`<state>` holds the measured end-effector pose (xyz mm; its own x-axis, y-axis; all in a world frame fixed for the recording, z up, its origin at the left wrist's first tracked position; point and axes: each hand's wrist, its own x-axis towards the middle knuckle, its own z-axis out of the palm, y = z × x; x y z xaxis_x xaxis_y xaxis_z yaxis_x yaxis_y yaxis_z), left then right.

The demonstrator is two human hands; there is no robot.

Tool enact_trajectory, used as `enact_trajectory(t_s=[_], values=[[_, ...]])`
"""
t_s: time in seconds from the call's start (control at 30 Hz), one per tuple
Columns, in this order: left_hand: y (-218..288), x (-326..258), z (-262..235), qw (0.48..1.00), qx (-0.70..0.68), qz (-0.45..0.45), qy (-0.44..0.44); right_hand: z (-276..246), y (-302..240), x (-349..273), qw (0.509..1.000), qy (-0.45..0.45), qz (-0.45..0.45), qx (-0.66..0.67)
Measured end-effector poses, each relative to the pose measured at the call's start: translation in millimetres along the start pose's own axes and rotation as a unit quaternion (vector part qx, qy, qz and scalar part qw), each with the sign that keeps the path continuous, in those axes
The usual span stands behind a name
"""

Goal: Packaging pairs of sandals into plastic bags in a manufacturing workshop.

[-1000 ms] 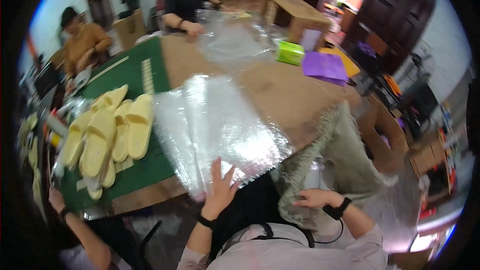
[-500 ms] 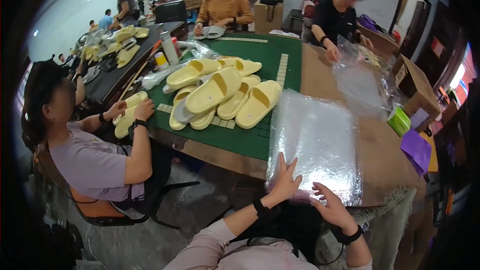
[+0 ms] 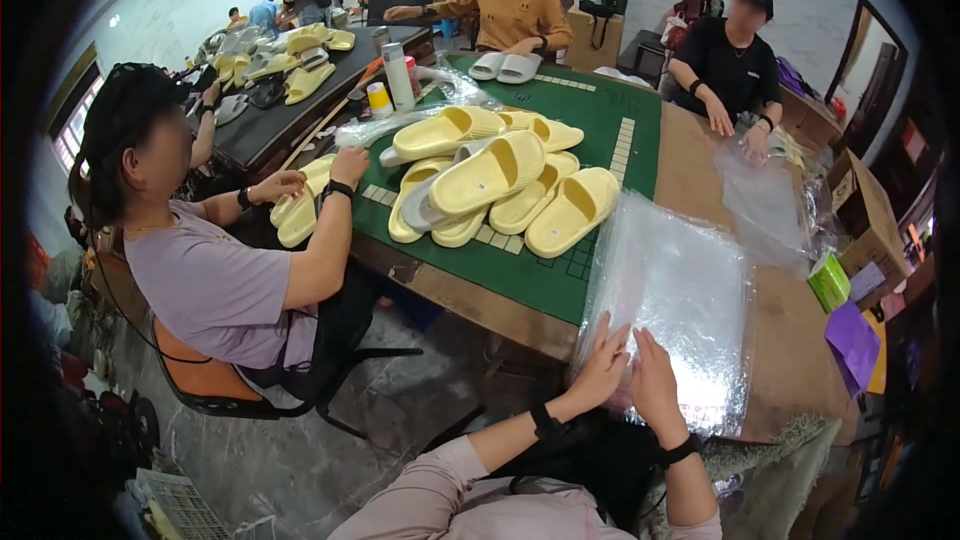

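Note:
A flat stack of clear plastic bags (image 3: 675, 280) lies on the brown tabletop in front of me, its surface shiny with glare. Over the near edge of these bags, my left hand (image 3: 598, 368) has its fingers stretched forward and holds nothing that I can see. Close beside it, my right hand (image 3: 657, 385) is upright with extended fingers, its palm turned inward. The fingertips of both hands nearly meet; whether they touch the plastic is unclear. To the left of the bags, a heap of pale yellow slippers (image 3: 492, 175) rests on a green mat (image 3: 480, 285).
At left, a seated person (image 3: 215, 250) handles yellow slippers. Across the table, one person in orange (image 3: 515, 10) sits by grey slippers (image 3: 505, 65); another in black (image 3: 725, 65) handles plastic. A cardboard box (image 3: 868, 210), green pack (image 3: 828, 282) and purple sheet (image 3: 853, 345) stand right.
My hands have come together, the right one moving in beside the left. The view has swung left. Across the table, the person in orange now stretches an arm out sideways.

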<state>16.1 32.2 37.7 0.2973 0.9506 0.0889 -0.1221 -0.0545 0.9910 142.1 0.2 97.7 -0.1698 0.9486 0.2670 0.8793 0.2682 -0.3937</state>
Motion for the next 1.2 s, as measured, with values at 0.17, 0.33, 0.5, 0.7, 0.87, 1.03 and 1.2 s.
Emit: enact_trajectory(t_s=[0.17,0.33,0.5,0.7,0.87,1.03,1.2], values=[[61,13,-51,1.0,0.001,0.013,0.026,20,-15,-3,0.993,-0.096,0.032,-0.063],[121,64,-159,0.889,0.334,0.239,0.205,37,-23,-9,0.976,-0.098,0.062,-0.184],[133,117,-262,0.782,0.526,0.213,0.257,27,-33,-1,0.979,-0.114,0.062,-0.158],[148,174,-307,0.808,0.547,0.109,0.191,31,-31,-4,0.977,-0.126,0.059,-0.161],[146,204,-290,0.81,0.561,0.045,0.166,34,-27,-5,0.972,-0.137,0.072,-0.178],[138,226,-317,0.838,0.538,-0.05,0.076,43,-27,-7,0.977,-0.116,0.052,-0.172],[140,230,-289,0.768,0.612,-0.114,0.152,43,-22,-8,0.977,-0.118,0.07,-0.165]])
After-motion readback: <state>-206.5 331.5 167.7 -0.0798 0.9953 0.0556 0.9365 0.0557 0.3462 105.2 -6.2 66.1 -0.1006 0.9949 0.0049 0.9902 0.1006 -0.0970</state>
